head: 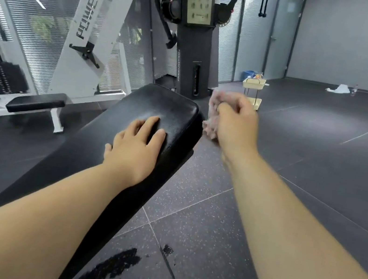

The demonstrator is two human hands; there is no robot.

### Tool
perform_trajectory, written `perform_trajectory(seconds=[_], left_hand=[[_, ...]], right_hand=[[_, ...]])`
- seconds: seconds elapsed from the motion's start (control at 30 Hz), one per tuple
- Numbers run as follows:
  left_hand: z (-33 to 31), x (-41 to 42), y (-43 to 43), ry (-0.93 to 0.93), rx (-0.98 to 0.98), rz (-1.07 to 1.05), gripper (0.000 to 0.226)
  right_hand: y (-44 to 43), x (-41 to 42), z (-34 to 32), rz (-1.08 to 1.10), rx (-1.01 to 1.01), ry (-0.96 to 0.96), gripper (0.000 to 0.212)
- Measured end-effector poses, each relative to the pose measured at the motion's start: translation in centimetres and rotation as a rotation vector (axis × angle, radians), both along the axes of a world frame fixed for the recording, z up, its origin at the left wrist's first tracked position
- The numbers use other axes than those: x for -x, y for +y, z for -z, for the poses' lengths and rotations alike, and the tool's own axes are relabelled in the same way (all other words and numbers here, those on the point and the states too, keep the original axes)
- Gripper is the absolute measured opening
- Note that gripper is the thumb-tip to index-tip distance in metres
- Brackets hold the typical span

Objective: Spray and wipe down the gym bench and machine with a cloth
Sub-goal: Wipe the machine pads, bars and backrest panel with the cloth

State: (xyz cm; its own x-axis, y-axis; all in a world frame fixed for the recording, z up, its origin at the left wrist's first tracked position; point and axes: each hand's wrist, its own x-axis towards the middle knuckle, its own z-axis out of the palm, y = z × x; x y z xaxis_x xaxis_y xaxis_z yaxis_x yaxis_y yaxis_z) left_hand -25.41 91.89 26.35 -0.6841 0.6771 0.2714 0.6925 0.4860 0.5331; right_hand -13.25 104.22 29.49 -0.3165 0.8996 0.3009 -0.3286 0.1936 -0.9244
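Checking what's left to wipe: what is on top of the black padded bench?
The left hand rests flat on the black padded bench; the pad beneath it is hidden. The right hand grips the fluffy pink cloth beside the bench's end, not on top.

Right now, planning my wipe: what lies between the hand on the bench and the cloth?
Head view: only bare bench pad, up to its right edge, separates the left hand from the cloth the right hand grips.

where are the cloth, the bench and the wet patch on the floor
cloth point(211, 109): head view, on its pink bunched upper part.
bench point(171, 105): head view, on the bare top of the black pad.
wet patch point(111, 266): head view, on the middle of the dark stain.
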Motion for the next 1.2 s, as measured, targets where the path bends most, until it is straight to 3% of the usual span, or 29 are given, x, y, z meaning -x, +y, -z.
perform_trajectory(seconds=[0.13,0.23,0.3,0.47,0.53,0.6,0.73,0.83,1.0,1.1,1.2], left_hand=[[0.6,0.4,0.1,0.029,-0.006,0.012,0.049],[0.7,0.7,0.3,0.033,-0.013,0.014,0.05],[0.8,0.9,0.3,0.037,-0.004,0.018,0.051],[0.7,1.0,0.2,0.043,0.007,0.025,0.05],[0.7,0.8,0.0,0.04,0.001,0.031,0.058],[0.7,0.9,0.0,0.018,-0.025,0.031,0.062],[0.7,0.7,0.2,-0.002,-0.057,0.009,0.049],[0.9,0.8,0.2,-0.001,-0.07,0.003,0.044],[0.8,0.9,0.3,-0.003,-0.067,0.005,0.048],[0.8,0.9,0.2,0.002,-0.076,0.014,0.046],[0.7,0.8,0.2,0.004,-0.081,0.014,0.046]], right_hand=[[2.7,4.4,-0.4,-0.155,-0.013,-0.229,0.015],[1.7,4.9,0.9,-0.156,0.103,-0.049,0.023],[0.6,3.5,2.3,-0.088,0.083,0.045,0.01],[-0.7,-0.1,3.1,-0.054,-0.136,-0.001,0.016],[1.5,0.4,0.5,-0.013,-0.14,-0.065,0.019],[2.8,2.2,-2.2,-0.125,-0.18,-0.185,0.019],[2.7,4.5,-2.0,-0.287,-0.17,-0.393,0.026],[2.1,4.0,-0.8,-0.206,-0.147,-0.27,0.025],[-0.3,-0.5,2.0,-0.215,-0.106,-0.023,0.007],[1.1,0.8,-0.8,-0.209,-0.061,-0.156,0.016],[2.2,2.9,-2.0,-0.354,0.023,-0.325,0.017]])
